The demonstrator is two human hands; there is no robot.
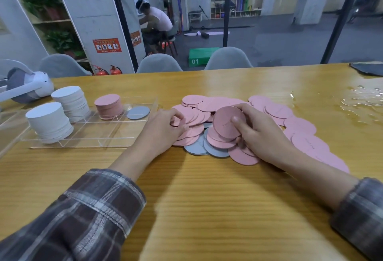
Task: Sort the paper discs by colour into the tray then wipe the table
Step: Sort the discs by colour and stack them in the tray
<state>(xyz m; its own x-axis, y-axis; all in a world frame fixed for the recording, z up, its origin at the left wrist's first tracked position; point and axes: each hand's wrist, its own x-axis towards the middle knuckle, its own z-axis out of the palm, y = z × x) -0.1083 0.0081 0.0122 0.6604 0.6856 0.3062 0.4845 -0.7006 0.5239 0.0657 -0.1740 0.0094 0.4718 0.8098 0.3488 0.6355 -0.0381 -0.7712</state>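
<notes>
Two white stacks (59, 111), pink stack (108, 106), grey disc (138, 113) in tray (99, 138)

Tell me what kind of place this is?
Probably a gym's sitting area. Past the glass wall stand a green jump box marked 01 and shelves of exercise gear, while grey chairs line this wooden table.

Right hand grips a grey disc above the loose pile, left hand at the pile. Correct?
No. Head view: the round paper disc gripped by the right hand is pink, not grey. The left hand is at the loose pile of discs.
</notes>
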